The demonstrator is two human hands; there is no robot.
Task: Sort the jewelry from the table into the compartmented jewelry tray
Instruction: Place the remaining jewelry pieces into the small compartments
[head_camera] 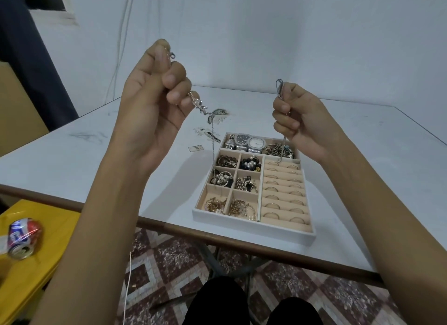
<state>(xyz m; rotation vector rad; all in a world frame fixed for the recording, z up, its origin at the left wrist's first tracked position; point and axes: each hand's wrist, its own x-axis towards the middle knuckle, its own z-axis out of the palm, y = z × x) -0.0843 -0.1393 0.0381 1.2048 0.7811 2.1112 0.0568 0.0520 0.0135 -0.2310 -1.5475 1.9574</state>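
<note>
The left hand [154,99] is raised palm toward the camera, its fingers curled and thumb and forefinger pinching the clasp end of a silver necklace [199,105]. The necklace runs down through the curled fingers, shows a stretch of ornate links just right of the knuckles, then falls as a thin chain below the hand into the tray [254,224], ending at a left-column compartment with pearl pieces.

The right hand [297,121], lower than the left and well apart from it, is closed round a grey chain [279,88]. A loop of the chain stands up above the forefinger, and its tail hangs below the fist to the far right compartment of the tray. Whether the two strands join inside the tray cannot be told.

The tray lies on the table [121,155] below and between the hands. Watches [249,143] fill its far row, rings [285,191] sit in the slotted rows under the right hand, and mixed gold and pearl pieces fill the small compartments under the left. Beyond the tray, below the left hand's fingers, small bits [217,114] lie on the table.

Far below and left of the left arm, a crushed can [23,237] lies on a yellow surface [48,252].
</note>
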